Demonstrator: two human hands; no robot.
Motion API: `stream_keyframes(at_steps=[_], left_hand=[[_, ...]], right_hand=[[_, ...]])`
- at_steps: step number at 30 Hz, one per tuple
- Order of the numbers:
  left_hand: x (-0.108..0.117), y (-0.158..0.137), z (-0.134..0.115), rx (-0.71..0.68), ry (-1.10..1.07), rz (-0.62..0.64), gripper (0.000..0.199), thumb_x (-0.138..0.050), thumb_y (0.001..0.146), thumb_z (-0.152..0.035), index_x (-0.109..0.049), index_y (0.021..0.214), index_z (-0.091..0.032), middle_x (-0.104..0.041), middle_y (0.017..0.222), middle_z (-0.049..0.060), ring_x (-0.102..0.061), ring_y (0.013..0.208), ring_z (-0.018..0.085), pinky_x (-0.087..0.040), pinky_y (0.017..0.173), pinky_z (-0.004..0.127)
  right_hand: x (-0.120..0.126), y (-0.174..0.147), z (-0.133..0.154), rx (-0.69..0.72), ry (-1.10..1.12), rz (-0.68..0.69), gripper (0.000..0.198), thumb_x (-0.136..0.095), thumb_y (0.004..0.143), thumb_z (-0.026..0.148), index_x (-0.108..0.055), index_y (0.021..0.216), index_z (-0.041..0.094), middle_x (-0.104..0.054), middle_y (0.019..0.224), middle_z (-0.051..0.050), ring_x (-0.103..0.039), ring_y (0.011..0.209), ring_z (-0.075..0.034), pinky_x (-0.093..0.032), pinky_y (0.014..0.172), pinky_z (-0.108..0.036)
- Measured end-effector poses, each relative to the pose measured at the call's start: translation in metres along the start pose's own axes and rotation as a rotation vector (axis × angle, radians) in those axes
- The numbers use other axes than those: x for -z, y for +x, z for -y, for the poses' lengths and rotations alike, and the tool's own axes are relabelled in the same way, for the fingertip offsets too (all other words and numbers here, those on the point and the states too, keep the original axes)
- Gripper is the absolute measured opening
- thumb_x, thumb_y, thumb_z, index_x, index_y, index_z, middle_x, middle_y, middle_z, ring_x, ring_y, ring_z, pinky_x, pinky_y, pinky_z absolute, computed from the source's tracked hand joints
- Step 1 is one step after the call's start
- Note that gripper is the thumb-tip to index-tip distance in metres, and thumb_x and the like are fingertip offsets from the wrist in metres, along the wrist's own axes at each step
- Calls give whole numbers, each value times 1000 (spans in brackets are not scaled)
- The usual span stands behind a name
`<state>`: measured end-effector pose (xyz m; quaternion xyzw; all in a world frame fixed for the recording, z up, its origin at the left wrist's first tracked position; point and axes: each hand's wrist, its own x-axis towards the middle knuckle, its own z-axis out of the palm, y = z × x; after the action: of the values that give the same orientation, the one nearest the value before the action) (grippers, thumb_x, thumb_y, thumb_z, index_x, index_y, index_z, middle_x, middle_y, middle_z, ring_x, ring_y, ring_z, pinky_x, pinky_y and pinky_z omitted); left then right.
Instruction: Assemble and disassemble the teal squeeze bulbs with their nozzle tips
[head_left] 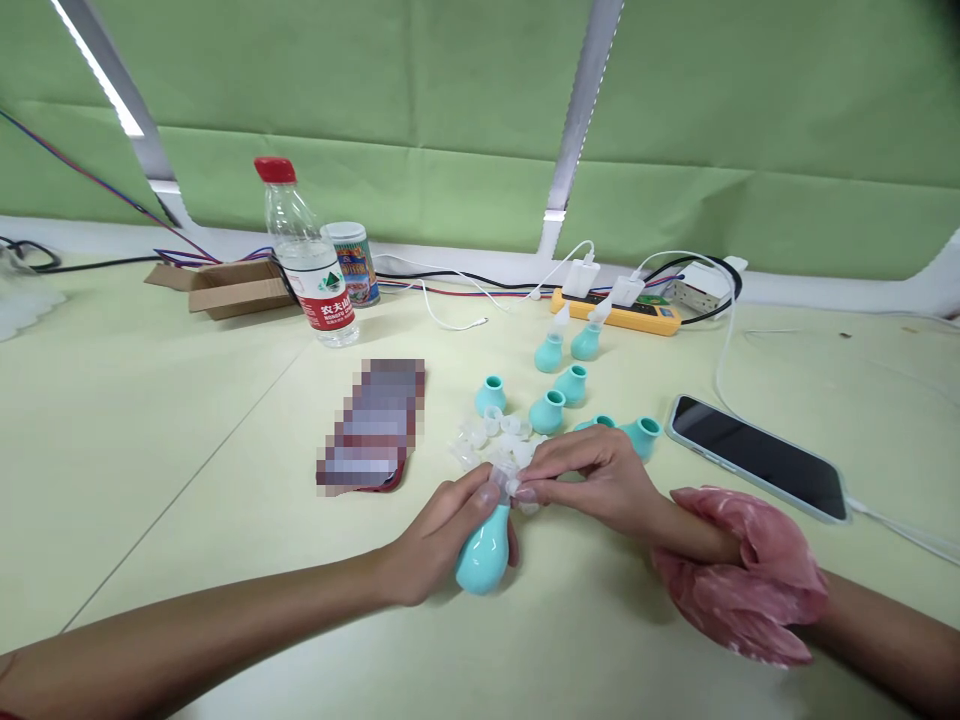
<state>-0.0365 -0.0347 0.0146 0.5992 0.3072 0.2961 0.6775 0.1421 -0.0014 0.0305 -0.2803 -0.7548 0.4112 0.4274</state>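
Observation:
My left hand is closed around a glossy turquoise squeeze bulb, seemingly a nasal aspirator, with its round end tilted down toward me. A clear plastic piece sits at its neck, where the fingers of my right hand pinch a small translucent part. My fingertips partly cover that joint. Just beyond lie several loose translucent plastic pieces. Behind my right hand stand several open-necked turquoise bulbs. Farther back, two bulbs carry clear pointed nozzles.
A phone with a cable lies at right; another, blurred phone lies at left. At the back are a water bottle, a can, a cardboard box and a yellow power strip. A pink scrunchie circles my right forearm.

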Motion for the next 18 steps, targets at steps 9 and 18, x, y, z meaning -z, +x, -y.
stream_keyframes(at_steps=[9, 18], left_hand=[[-3, -1, 1, -23, 203, -97, 32, -27, 86, -44, -41, 82, -15, -55, 64, 2, -49, 58, 13, -36, 55, 25], [-4, -1, 2, -36, 250, -173, 31, -25, 87, -43, -40, 86, -16, -51, 68, 2, -46, 62, 13, -34, 58, 26]], right_hand=[[-4, -4, 1, -5, -71, -42, 9, -67, 64, 12, -70, 71, 17, -66, 60, -3, -57, 52, -11, -44, 47, -21], [-13, -6, 4, 65, -151, -132, 8, -60, 70, 13, -68, 72, 15, -66, 64, -4, -60, 57, -12, -48, 52, -23]])
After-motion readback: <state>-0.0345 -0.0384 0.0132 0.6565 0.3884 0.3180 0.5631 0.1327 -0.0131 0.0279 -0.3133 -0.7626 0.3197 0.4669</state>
